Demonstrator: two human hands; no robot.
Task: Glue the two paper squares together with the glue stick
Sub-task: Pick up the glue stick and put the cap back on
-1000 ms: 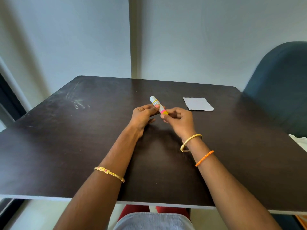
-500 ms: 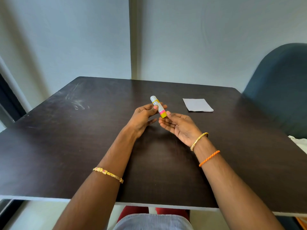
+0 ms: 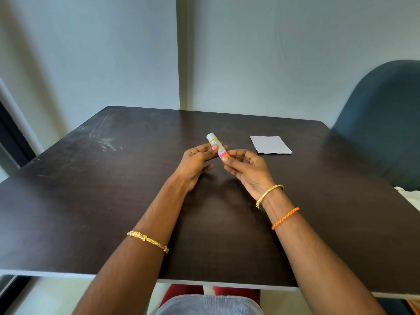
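White glue stick (image 3: 216, 145) pinched by left hand (image 3: 196, 162), right hand (image 3: 246, 170) fingertips back gripping its base vs 0.5s ago

The glue stick (image 3: 216, 145) is a small white tube with a yellow band near its capped far end and a pink and yellow band at its near end. It is held above the counter (image 3: 91, 201), tilted, with the cap pointing up, far and left. The paper squares (image 3: 270, 144) lie flat on the counter, to the right of the glue stick and apart from it, pale grey-white, stacked so only the top sheet shows.
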